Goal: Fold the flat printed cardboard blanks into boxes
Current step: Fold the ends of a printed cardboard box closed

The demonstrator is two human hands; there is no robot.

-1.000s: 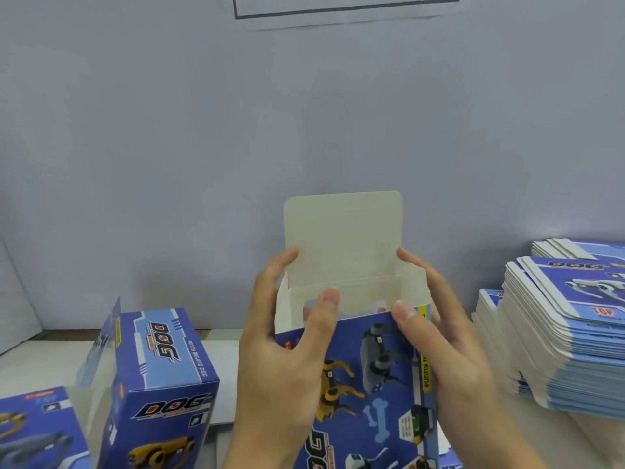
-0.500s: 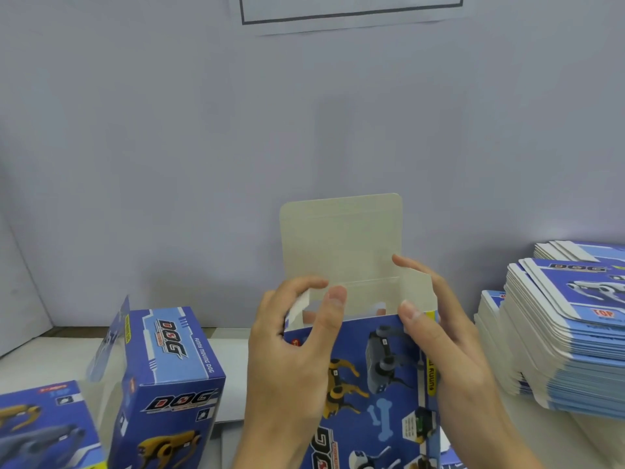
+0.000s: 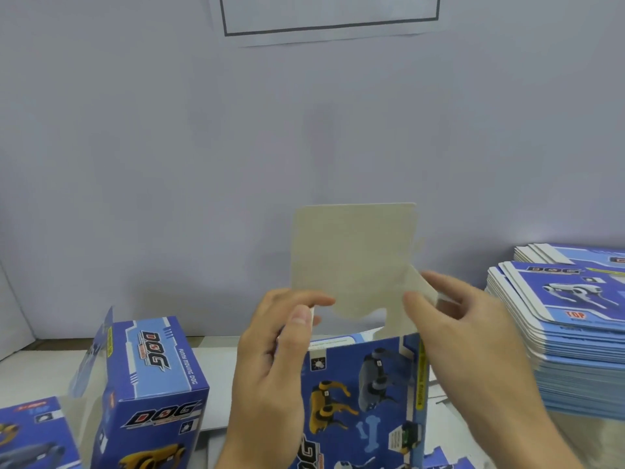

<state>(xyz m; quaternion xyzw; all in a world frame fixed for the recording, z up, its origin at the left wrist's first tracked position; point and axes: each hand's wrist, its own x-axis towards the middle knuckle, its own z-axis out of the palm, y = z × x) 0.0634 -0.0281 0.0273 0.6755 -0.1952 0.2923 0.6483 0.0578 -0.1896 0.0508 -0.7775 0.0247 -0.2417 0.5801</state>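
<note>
Box (image 3: 365, 394) stands upright, long axis vertical, lid flap (image 3: 351, 252) pointing up; my left hand (image 3: 270, 363) and right hand (image 3: 473, 353) pinch its side flaps.

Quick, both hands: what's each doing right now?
Left hand: grips the box at its upper left corner.
Right hand: pinches the box's right side flap, folding it inward.

- a plain pale lilac-grey wall (image 3: 169, 147) fills the background
- a white paper sheet with a thin dark rectangular border (image 3: 331, 15) is stuck high on that wall, its top cut off
- a white tabletop (image 3: 216, 360) lies below
</note>
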